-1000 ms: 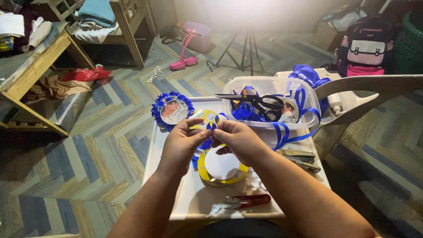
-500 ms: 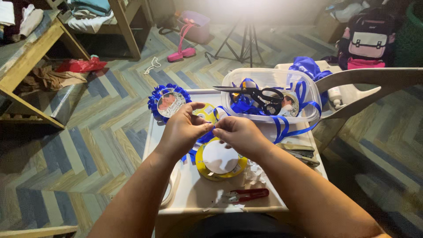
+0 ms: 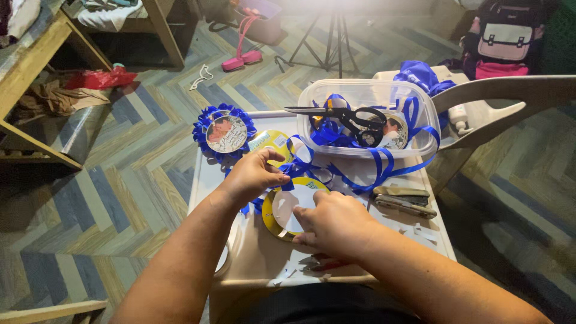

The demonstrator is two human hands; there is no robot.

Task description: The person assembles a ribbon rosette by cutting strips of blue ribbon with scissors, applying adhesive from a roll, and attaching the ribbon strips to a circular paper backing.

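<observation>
Landmark: we are placing everything against the yellow-rimmed disc (image 3: 292, 208) lying on the white table (image 3: 264, 258).
Left hand (image 3: 255, 176): we are pinching a folded blue ribbon (image 3: 298, 167) at the disc's far edge, thumb and fingers closed on it.
Right hand (image 3: 336, 223): we are pressing down on the disc's near right side, fingers curled; what lies under the palm we cannot tell.
Finished rosette (image 3: 223, 132): lying beyond the disc, to its left.
Tub (image 3: 366, 96): sitting beyond the disc, scissors (image 3: 345, 117) across it.
Stapler (image 3: 403, 201): resting right of the disc.
Doing it well: we are judging that keeping the disc pinned flat and the fold tight matters most.
</observation>
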